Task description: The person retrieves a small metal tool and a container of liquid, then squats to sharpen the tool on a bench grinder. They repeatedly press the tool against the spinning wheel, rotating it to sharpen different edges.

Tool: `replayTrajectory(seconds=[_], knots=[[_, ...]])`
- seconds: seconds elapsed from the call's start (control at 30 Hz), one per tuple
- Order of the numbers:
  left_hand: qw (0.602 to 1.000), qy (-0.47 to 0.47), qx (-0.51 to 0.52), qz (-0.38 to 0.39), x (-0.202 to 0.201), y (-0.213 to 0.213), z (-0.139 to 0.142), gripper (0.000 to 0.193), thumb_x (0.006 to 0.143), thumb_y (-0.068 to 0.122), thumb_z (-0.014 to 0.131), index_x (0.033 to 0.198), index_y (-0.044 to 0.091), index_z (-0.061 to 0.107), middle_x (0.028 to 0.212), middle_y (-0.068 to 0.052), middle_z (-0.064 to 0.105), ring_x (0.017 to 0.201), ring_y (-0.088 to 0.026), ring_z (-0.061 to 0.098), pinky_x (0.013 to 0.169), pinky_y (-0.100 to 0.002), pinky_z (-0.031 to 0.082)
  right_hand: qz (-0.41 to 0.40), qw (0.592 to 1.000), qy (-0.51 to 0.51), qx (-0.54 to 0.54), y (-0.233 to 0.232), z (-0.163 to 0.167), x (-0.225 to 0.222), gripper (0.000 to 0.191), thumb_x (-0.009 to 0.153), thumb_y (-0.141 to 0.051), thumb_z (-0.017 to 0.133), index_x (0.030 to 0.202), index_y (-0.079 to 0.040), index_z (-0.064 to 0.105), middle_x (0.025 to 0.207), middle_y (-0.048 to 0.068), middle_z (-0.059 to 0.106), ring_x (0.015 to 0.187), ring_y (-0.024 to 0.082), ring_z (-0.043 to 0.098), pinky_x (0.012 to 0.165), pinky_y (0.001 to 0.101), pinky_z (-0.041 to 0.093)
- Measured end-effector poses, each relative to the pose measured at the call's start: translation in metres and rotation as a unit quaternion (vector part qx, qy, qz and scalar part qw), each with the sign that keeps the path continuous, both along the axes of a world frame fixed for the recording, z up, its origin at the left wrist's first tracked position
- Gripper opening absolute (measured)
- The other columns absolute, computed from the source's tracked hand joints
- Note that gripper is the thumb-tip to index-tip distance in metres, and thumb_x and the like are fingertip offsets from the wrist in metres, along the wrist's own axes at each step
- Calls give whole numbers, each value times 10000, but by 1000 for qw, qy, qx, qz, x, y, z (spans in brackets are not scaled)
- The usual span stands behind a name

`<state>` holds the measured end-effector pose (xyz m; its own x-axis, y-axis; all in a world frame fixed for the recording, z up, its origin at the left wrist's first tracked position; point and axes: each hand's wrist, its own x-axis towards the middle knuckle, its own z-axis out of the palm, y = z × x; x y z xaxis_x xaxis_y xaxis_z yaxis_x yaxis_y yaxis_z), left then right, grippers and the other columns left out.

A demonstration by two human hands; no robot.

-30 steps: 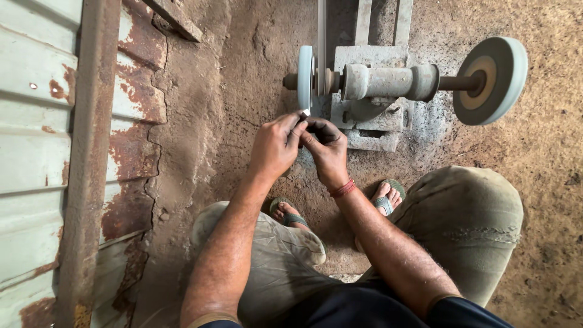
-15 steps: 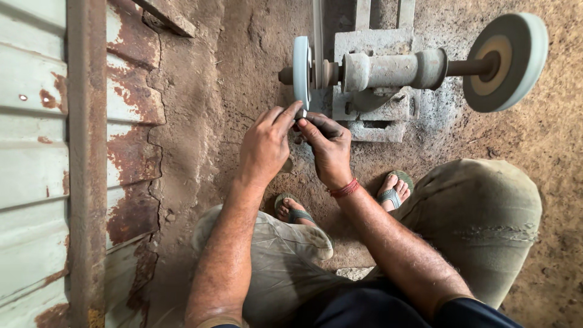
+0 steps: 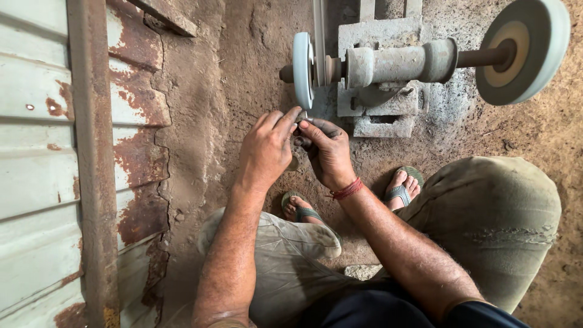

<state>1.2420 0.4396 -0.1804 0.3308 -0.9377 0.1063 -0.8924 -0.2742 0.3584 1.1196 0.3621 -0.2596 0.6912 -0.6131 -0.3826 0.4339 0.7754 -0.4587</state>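
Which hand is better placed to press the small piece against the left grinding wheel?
Probably the left hand: its fingertips pinch the small piece directly below the left grinding wheel, while the right hand supports from beside.

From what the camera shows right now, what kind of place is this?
Probably a small, rough grinding workshop. A two-wheel grinder stands on a bare dirt floor, beside a rusty corrugated metal wall. The left hand and right hand work at the left wheel.

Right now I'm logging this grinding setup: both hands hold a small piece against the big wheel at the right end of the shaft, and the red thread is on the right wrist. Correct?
Not quite. The head view shows the left hand and right hand pinching the small piece at the thin wheel on the shaft's left end; the big wheel stands untouched. The red thread is on the right wrist.
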Motion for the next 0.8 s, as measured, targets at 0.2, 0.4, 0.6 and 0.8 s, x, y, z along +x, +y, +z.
replayTrajectory(seconds=[0.2, 0.4, 0.6, 0.8], knots=[[999, 32, -7, 13, 0, 0, 4, 385, 939, 35, 686, 1323, 58, 690, 1089, -128, 740, 990, -271, 709, 839, -385, 609, 8, 1000, -3, 18, 2, -3, 2, 195, 958, -47, 742, 1123, 53, 718, 1009, 99, 759, 895, 160, 719, 801, 282, 588], [998, 57, 5, 20, 2, 0, 2, 307, 1015, 137, 633, 1297, 35, 697, 1108, -164, 749, 964, -288, 739, 820, -384, 622, 16, 999, -12, 38, 2, -2, 3, 203, 950, -59, 738, 1121, 49, 716, 1006, 96, 757, 880, 154, 718, 802, 275, 599], [998, 44, 27, 21, 5, 5, -2, 336, 1058, 241, 587, 1281, 20, 707, 1108, -192, 755, 950, -305, 752, 790, -395, 632, 25, 997, -18, 74, 3, -2, 4, 188, 971, -69, 723, 1104, 63, 716, 998, 102, 754, 875, 150, 718, 801, 269, 602], [998, 41, 37, 21, 6, 6, -5, 374, 1067, 284, 567, 1270, 3, 708, 1066, -191, 763, 911, -285, 753, 755, -383, 638, 30, 996, -28, 83, 3, -7, 4, 182, 973, -83, 721, 1091, 55, 722, 994, 103, 756, 870, 153, 722, 799, 276, 606]])
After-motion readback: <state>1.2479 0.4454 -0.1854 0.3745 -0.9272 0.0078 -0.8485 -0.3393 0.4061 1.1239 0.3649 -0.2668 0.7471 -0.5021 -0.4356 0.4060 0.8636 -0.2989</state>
